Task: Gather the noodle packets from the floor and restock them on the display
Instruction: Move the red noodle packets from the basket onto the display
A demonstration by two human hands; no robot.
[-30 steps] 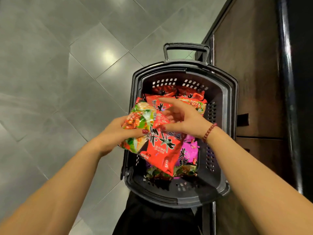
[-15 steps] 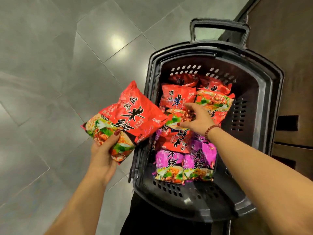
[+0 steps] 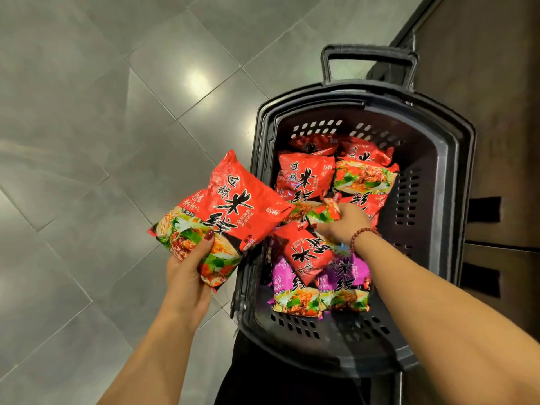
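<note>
Moved: my right hand [image 3: 346, 223] is now deeper in the pile than half a second ago, fingers curled on a loose packet [image 3: 323, 214].
Left hand: my left hand [image 3: 187, 276] grips a red noodle packet [image 3: 230, 209] by its lower end, over the floor tiles [image 3: 87, 141] just left of the basket [image 3: 455, 176].
Hands: apart.
Basket stock: red packets at the far end, purple packets [image 3: 295, 287] nearest me.

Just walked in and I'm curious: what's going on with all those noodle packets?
A person is bent over a black basket full of red and purple noodle packets. The left hand holds one red packet out beside the basket, above the tiled floor. The right hand reaches inside, its fingers curled on a second red packet lying atop the purple packets.
</note>
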